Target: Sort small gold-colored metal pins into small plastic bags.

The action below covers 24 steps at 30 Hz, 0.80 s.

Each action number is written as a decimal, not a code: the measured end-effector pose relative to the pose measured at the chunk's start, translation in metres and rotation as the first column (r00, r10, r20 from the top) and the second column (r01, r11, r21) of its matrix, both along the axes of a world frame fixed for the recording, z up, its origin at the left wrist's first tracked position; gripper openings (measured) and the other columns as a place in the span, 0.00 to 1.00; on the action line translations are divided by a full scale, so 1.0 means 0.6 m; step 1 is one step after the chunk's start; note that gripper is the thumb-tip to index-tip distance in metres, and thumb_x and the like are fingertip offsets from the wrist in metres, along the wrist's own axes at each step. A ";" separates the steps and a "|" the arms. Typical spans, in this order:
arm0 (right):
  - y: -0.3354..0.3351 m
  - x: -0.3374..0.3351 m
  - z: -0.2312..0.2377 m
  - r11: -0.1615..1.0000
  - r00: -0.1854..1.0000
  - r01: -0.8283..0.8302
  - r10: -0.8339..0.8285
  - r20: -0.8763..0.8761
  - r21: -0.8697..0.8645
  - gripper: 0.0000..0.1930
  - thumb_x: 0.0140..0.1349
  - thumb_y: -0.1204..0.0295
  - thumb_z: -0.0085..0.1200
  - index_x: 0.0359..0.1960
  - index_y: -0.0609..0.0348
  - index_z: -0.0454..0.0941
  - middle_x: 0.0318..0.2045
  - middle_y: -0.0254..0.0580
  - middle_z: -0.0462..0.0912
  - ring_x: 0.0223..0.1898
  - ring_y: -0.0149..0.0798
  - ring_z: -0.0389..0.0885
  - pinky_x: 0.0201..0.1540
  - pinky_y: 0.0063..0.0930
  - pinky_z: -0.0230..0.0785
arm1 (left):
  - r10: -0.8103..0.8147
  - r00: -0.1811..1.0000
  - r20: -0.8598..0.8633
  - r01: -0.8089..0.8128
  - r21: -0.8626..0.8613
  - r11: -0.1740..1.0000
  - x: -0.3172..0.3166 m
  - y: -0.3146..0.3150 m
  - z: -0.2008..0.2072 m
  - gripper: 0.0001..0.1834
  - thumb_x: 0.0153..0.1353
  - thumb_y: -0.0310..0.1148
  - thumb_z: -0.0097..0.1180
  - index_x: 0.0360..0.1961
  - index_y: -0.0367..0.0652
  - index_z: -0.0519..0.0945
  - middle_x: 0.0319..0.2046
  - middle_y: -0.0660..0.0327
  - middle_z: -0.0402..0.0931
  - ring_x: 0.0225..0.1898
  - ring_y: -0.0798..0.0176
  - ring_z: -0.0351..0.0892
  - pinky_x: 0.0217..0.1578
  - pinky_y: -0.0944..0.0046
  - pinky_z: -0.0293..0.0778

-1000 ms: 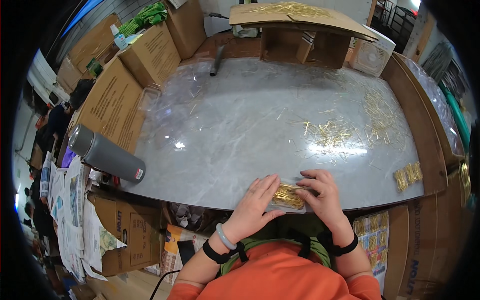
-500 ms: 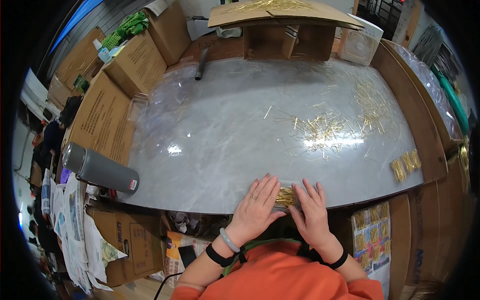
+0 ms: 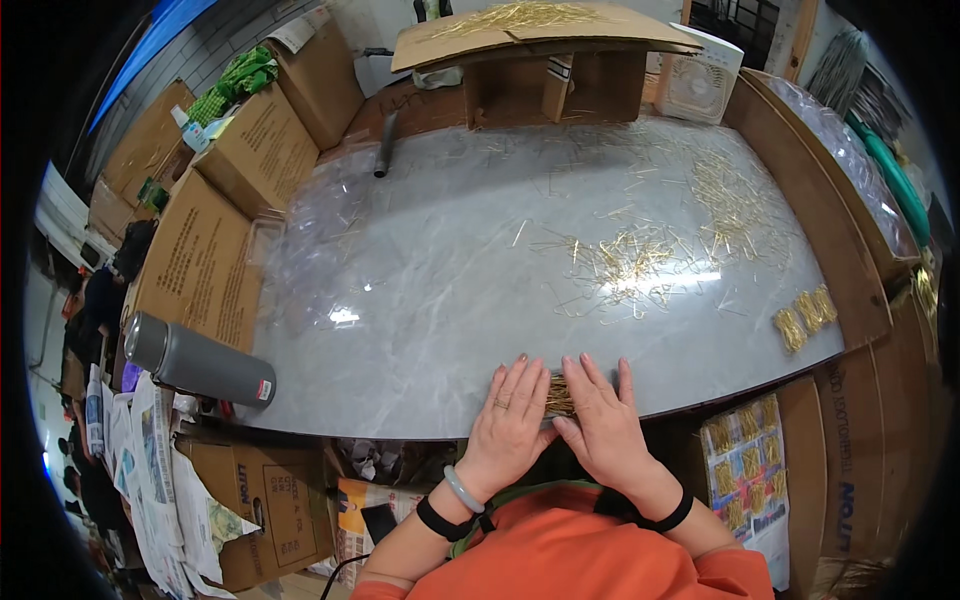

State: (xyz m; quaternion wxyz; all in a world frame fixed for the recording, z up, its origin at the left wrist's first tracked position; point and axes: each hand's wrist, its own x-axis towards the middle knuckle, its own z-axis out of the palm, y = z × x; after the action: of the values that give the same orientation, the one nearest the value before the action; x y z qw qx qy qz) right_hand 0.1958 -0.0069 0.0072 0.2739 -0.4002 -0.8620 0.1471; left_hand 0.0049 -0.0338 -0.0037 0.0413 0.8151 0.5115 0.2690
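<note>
A small bundle of gold pins (image 3: 559,396) lies at the near edge of the counter (image 3: 420,300), squeezed between both hands; the left hand (image 3: 510,412) and right hand (image 3: 600,415) lie flat, fingers straight and slightly spread, equally near; the pins run away from the person.

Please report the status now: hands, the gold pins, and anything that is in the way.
Both hands flat on table edge, left hand, right hand. Small bundle of gold pins pressed between them. Loose pins scattered farther up, nothing blocking.
</note>
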 end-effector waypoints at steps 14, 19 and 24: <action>0.006 0.002 -0.005 1.000 0.998 -0.010 0.010 -0.066 0.002 0.34 0.70 0.59 0.56 0.73 0.60 0.63 0.73 0.49 0.67 0.75 0.54 0.61 0.76 0.70 0.36 | -0.026 0.992 0.121 0.033 -0.050 0.998 -0.005 0.003 0.006 0.50 0.53 0.33 0.73 0.74 0.32 0.59 0.73 0.43 0.58 0.74 0.35 0.58 0.72 0.38 0.58; 0.006 0.014 -0.001 0.996 0.977 0.082 -0.072 -0.199 0.042 0.30 0.69 0.68 0.55 0.71 0.64 0.65 0.68 0.54 0.70 0.68 0.58 0.69 0.72 0.61 0.51 | -0.031 0.952 0.304 0.074 -0.130 0.989 -0.011 0.000 0.022 0.56 0.55 0.38 0.75 0.77 0.34 0.51 0.74 0.42 0.56 0.74 0.33 0.57 0.72 0.42 0.59; 0.022 0.017 -0.010 0.959 0.941 0.268 -0.241 -0.236 0.089 0.26 0.65 0.80 0.52 0.66 0.65 0.69 0.59 0.55 0.76 0.53 0.58 0.77 0.56 0.49 0.68 | -0.003 0.987 0.158 0.018 -0.093 0.996 -0.004 0.001 0.008 0.59 0.54 0.42 0.75 0.77 0.34 0.50 0.74 0.42 0.56 0.74 0.33 0.57 0.71 0.45 0.61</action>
State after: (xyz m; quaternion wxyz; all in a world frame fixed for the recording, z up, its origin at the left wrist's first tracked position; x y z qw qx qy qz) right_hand 0.2063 0.0062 0.0015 0.4089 -0.4723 -0.7741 0.1023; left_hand 0.0025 -0.0334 0.0013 0.1214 0.7910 0.5145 0.3079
